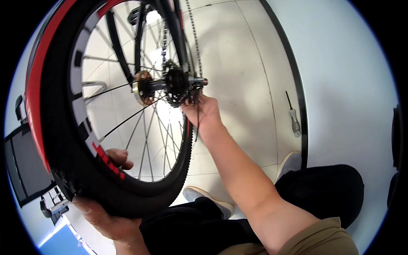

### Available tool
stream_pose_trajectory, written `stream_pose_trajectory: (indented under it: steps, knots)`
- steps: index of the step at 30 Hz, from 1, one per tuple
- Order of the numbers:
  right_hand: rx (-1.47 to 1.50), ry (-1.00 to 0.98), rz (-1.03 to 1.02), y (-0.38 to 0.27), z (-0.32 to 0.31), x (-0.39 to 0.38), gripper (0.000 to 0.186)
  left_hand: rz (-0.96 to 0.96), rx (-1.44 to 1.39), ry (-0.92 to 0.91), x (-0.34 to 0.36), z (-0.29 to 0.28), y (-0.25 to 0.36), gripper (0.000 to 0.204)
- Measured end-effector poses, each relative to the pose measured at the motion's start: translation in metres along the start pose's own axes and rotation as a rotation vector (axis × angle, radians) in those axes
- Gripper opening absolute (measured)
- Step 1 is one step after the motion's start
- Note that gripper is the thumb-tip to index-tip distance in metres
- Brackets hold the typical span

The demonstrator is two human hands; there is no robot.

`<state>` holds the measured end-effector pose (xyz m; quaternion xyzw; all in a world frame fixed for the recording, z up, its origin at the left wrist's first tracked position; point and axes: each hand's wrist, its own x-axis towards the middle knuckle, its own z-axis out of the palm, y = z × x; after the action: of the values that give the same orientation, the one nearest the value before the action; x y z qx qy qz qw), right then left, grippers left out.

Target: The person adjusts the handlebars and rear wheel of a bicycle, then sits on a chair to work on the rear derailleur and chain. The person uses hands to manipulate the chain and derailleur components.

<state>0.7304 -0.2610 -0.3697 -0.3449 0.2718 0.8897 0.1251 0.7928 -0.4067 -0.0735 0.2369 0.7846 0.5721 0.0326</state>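
Observation:
A bicycle's rear wheel point(114, 204), with a black tyre and a white, black and red rim, fills the left half of the head view. My left hand point(108, 223) is closed around its near edge. Some of those fingers come through by the spokes, inside the rim. At the hub, my right hand point(206, 112) reaches up under the black sprocket cassette point(175, 83), close to the axle end. Its fingers are bent and partly hidden there, so what they grip does not show. The chain point(195, 40) runs up from the cassette. A gold brake disc point(143, 88) sits on the hub's other side.
A grey-handled screwdriver point(294, 122) lies on the tiled floor point(242, 93) at right, beside the dark skirting point(300, 80) of a pale wall point(344, 63). A dark chair point(29, 163) stands at far left. My shoes and black-trousered legs are below.

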Motion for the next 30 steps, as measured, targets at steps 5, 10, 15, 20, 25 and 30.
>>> stream_pose_trajectory:
  steps: [5, 10, 15, 20, 25, 30]
  knots:
    - [0.012, -0.192, 0.012, -0.010, 0.010, 0.003, 0.030, -0.010, -0.068, -0.035, -0.003, -0.006, -0.002, 0.082]
    - [0.053, -0.230, 0.066, -0.005, 0.008, -0.009, 0.032, -0.076, -0.020, -0.059, -0.010, -0.019, -0.001, 0.091]
    - [-0.019, -0.337, 0.107, -0.019, 0.005, 0.009, 0.032, -0.132, -0.036, -0.028, -0.012, -0.017, 0.002, 0.094]
    - [-0.106, -0.481, 0.184, -0.027, -0.003, 0.031, 0.035, -0.141, -0.005, 0.026, -0.014, -0.017, 0.006, 0.096]
    - [-0.205, -0.550, 0.175, -0.043, -0.006, 0.047, 0.038, -0.137, -0.044, 0.064, -0.015, -0.010, 0.005, 0.092]
    - [-0.408, -0.411, 0.060, -0.064, 0.006, 0.064, 0.030, -0.139, -0.064, 0.065, -0.012, -0.006, 0.007, 0.091]
